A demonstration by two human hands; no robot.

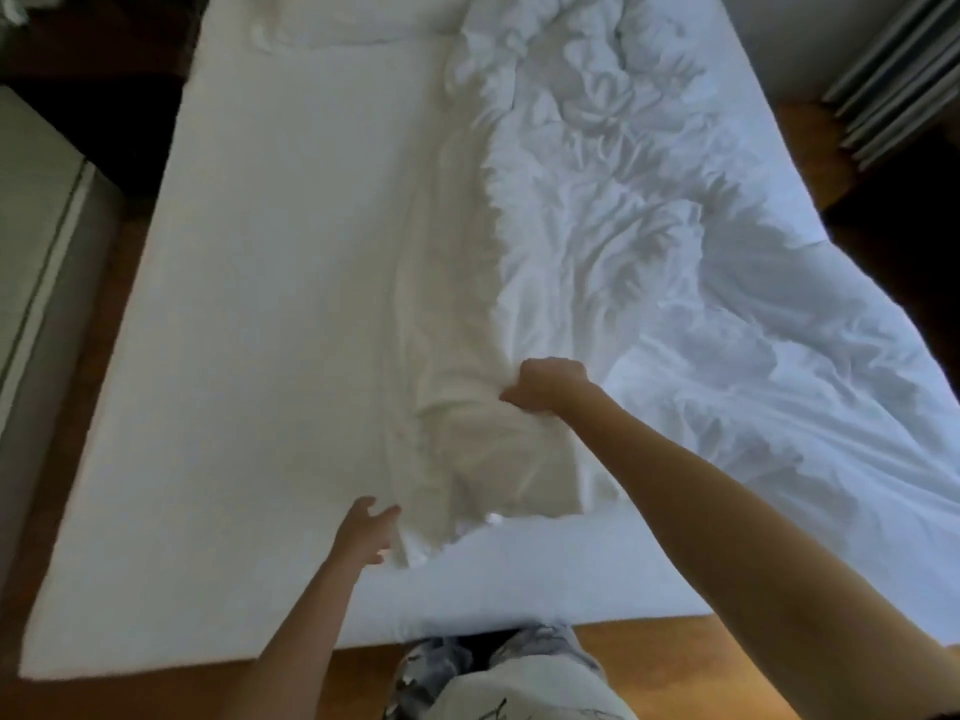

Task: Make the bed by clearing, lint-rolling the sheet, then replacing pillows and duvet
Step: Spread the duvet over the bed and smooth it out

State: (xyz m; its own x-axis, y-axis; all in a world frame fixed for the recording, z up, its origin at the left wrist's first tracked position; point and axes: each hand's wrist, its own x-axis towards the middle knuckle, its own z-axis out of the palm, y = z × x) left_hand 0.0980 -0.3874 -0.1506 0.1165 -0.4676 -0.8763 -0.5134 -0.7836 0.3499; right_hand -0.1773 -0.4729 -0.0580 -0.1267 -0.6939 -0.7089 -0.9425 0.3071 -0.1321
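The right hand [545,384] grips the duvet [649,262] edge with curled fingers; the left hand [366,530] reaches beside it, fingers apart.

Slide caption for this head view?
Right hand grips rumpled white duvet on white sheet; open left hand reaches its corner.

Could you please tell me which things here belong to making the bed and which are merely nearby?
Job: duvet, held in right hand; left hand; sheet; pillow.
Nearby: grey cabinet; curtain; wooden floor.
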